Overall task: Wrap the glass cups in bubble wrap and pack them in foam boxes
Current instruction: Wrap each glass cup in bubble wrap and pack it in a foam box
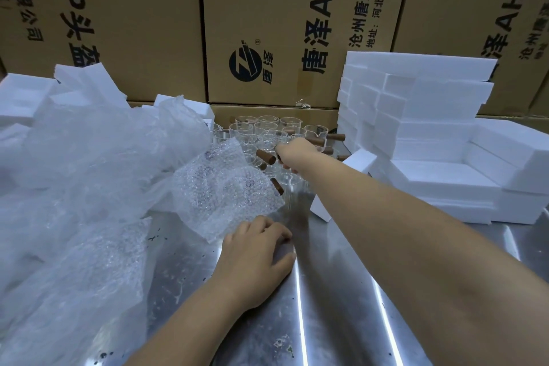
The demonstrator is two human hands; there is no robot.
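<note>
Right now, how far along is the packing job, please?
Done: no wrapped cup shows. In hand: the right hand reaches among the glass cups; the left hand rests by a bubble wrap sheet. Left: wrapping, then filling the foam boxes.

left hand: loosely curled, low | right hand: outstretched, grip unclear

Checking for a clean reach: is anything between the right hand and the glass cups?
Nothing visible does. The right hand is at the glass cups, over their rims, with no other object between.
</note>
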